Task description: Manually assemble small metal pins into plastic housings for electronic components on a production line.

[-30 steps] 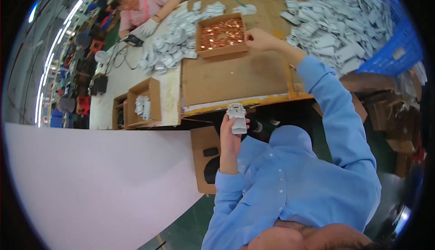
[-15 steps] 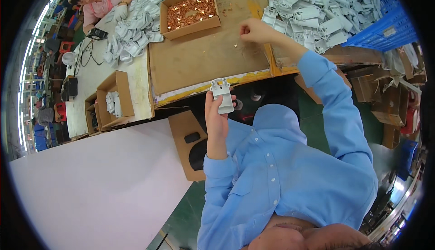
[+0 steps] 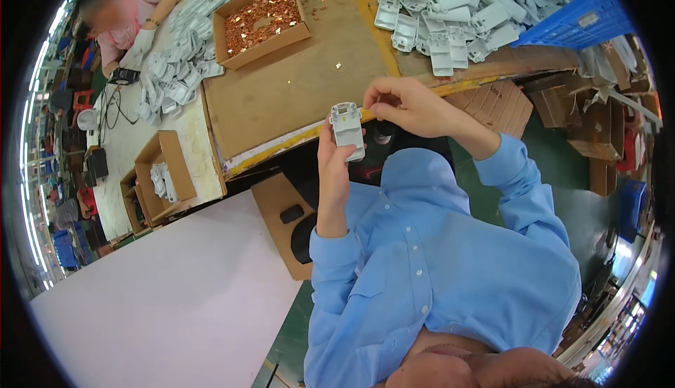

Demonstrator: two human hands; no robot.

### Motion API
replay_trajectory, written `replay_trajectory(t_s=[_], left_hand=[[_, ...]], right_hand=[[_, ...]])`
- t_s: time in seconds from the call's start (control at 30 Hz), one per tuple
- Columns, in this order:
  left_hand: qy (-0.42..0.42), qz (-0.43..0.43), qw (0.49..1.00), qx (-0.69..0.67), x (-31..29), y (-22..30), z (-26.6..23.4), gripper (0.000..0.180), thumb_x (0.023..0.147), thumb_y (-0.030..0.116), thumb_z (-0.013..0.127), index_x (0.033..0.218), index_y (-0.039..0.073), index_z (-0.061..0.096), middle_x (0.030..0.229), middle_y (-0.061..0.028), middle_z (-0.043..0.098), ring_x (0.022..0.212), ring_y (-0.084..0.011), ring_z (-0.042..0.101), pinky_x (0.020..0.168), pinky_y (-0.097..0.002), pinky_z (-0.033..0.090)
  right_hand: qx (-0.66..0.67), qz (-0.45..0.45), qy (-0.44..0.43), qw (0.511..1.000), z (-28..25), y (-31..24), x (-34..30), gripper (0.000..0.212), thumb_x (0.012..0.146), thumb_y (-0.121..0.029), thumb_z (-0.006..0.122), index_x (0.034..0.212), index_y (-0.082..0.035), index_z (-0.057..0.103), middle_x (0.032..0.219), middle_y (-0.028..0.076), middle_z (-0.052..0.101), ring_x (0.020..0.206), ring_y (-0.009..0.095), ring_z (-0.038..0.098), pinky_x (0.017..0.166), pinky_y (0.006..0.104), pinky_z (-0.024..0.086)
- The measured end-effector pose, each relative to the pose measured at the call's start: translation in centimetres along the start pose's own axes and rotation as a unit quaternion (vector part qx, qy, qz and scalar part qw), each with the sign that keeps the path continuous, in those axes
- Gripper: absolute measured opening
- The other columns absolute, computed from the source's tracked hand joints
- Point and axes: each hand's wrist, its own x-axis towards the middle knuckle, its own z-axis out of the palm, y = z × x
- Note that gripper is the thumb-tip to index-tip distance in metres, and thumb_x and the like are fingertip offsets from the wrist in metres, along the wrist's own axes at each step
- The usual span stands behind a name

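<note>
My left hand [image 3: 334, 166] holds a white plastic housing [image 3: 348, 140] upright just off the table's front edge, its hollow side showing. A small yellowish spot sits in the upper part of the housing. Just right of it is my right hand [image 3: 408, 107], fingers curled and pinched together close to the housing's upper edge. Whatever is between those fingertips, if anything, is too small to make out. A small shiny metal piece [image 3: 338, 65] lies on the brown tabletop beyond my hands.
A cardboard tray [image 3: 271, 49] of copper-coloured metal pieces stands on the table [image 3: 281, 107]. White housings are heaped at far right [image 3: 450, 19] beside a blue crate [image 3: 573, 29], with more at left [image 3: 176, 72]. A co-worker in pink [image 3: 137, 8] sits at far left, near an open carton [image 3: 184, 177].
My right hand has come back from over the tabletop to beside the housing. My left hand still holds the housing, now slightly higher. The view has shifted a little.
</note>
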Motion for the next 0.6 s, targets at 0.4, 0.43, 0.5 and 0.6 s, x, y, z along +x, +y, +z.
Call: replay_trajectory(t_s=[0.4, 0.43, 0.5, 0.6], left_hand=[[-0.026, -0.009, 0.999, 0.016, -0.1, 0.3, 1.8, 0.069, 0.08, -0.002, 0.045, 0.146, 0.006, 0.027, 0.128, -0.01, 0.05, 0.11, -0.0182, 0.056, 0.086, -0.0317, 0.051], [-0.027, -0.011, 0.999, 0.022, -0.2, 0.1, 1.7, 0.067, 0.082, -0.002, 0.045, 0.146, 0.006, 0.028, 0.128, -0.0099, 0.05, 0.109, -0.0173, 0.055, 0.086, -0.0309, 0.05], [-0.027, -0.015, 0.999, 0.025, -0.1, -0.2, 1.8, 0.064, 0.083, -0.002, 0.044, 0.145, 0.006, 0.029, 0.127, -0.0097, 0.05, 0.109, -0.0164, 0.055, 0.086, -0.0302, 0.05], [-0.021, -0.013, 0.999, 0.029, -0.4, -0.3, 2.1, 0.06, 0.087, 0.0, 0.044, 0.144, 0.006, 0.03, 0.127, -0.0094, 0.05, 0.107, -0.0149, 0.055, 0.085, -0.0286, 0.049]], right_hand=[[-0.025, 0.036, 0.083, 0.996, 2.5, 0.5, -1.0, 0.01, 0.085, -0.007, 0.062, 0.09, 0.002, 0.063, 0.08, 0.013, 0.066, 0.073, 0.024, 0.066, 0.066, 0.0332, 0.052], [-0.022, 0.039, 0.083, 0.996, 2.9, 0.7, -1.1, 0.01, 0.085, -0.007, 0.062, 0.09, 0.002, 0.063, 0.08, 0.013, 0.066, 0.073, 0.024, 0.066, 0.066, 0.0332, 0.052], [-0.119, -0.041, 0.132, 0.983, 3.4, 1.2, -1.2, 0.01, 0.085, -0.009, 0.063, 0.088, 0.0, 0.064, 0.083, 0.013, 0.061, 0.075, 0.029, 0.063, 0.066, 0.0366, 0.05], [-0.158, -0.064, 0.145, 0.975, 3.5, 1.6, -1.1, 0.009, 0.083, -0.006, 0.067, 0.091, -0.003, 0.063, 0.082, 0.008, 0.052, 0.064, 0.021, 0.054, 0.057, 0.0326, 0.044]])
